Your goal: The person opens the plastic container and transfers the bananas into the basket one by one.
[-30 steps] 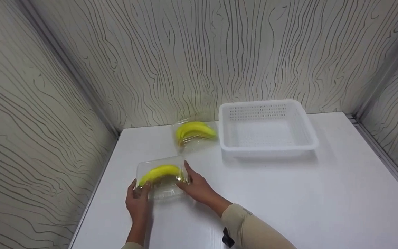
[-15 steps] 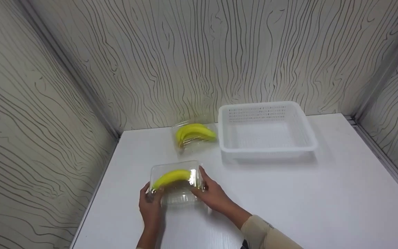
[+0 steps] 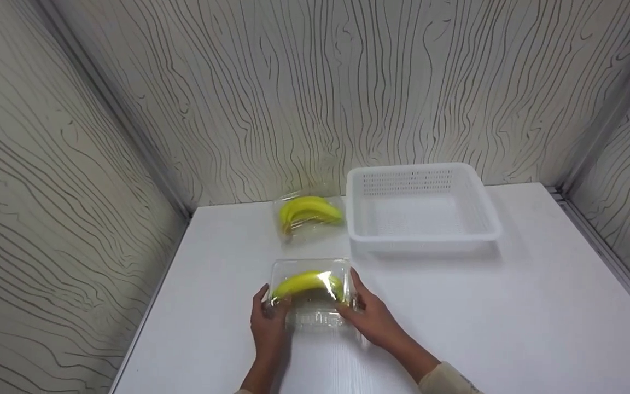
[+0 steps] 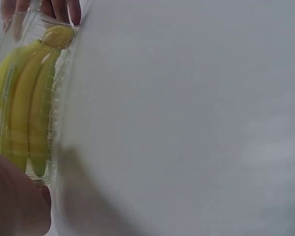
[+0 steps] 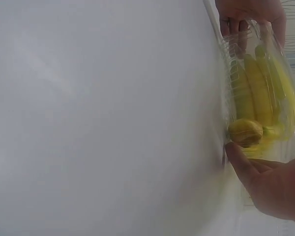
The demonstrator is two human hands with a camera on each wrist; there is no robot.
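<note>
Between both hands is a clear plastic clamshell box (image 3: 316, 318) with a bunch of yellow bananas (image 3: 303, 282) inside. The left hand (image 3: 269, 327) grips its left end, thumb on the near side. At the right end, the right hand (image 3: 374, 317) holds it with thumb in front and fingers behind. Both wrist views show the bananas (image 4: 22, 105) side by side through the plastic, their stem end (image 5: 246, 132) beside the right hand. The box is low over the white table; whether it touches the surface is unclear.
Behind the held box, a second clear box with bananas (image 3: 315, 207) lies near the back wall. Right of it stands a white perforated plastic basket (image 3: 424, 238). Wood-grain panels (image 3: 315, 98) enclose the white table (image 3: 490, 317) at the back and sides.
Both hands have carried the box of bananas rightward and slightly nearer, and it has turned more level with the table's front. The second box and the basket stay in place.
</note>
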